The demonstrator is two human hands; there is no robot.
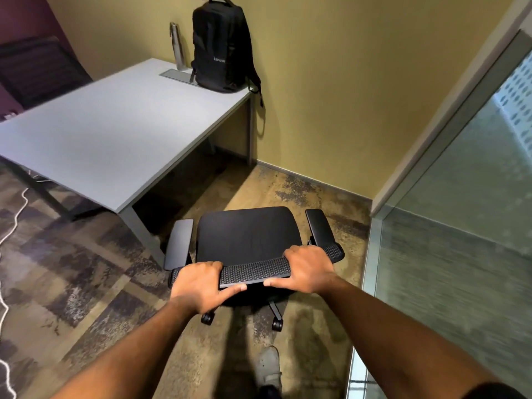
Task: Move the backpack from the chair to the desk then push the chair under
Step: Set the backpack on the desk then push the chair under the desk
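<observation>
Counter [109,131], pale grey, fills the view from nine to twelve o'clock; its near corner leg stands just at ten o'clock of the chair, and the open bay beneath it lies toward eleven o'clock. Glass partition [460,226] closes the three o'clock side, and the yellow wall [331,96] meets it in a corner at one o'clock, so free floor is a wedge narrowing ahead of the chair. Chair [247,240], black, on castors, stands at centre on the carpet, seat bare, angled toward the wall and not yet square to the bay; it should roll readily yet may swivel about its post, so steering from the stiff top rail of the mesh back looks the sound hold. Armrests project at either side; the left one is the part likeliest to catch the counter leg or edge, and whether they pass under the top cannot be told. Backpack [220,47], black, soft-sided, stands upright at the counter's far corner, twelve o'clock, leaning on the wall, one strap hanging over the edge; that step appears complete. Beside it, at its nine o'clock, stands a metal bottle [177,44]. Left hand [198,286] and right hand [306,269] each wrap the backrest rail, thumbs beneath, both grips clamped on it.
</observation>
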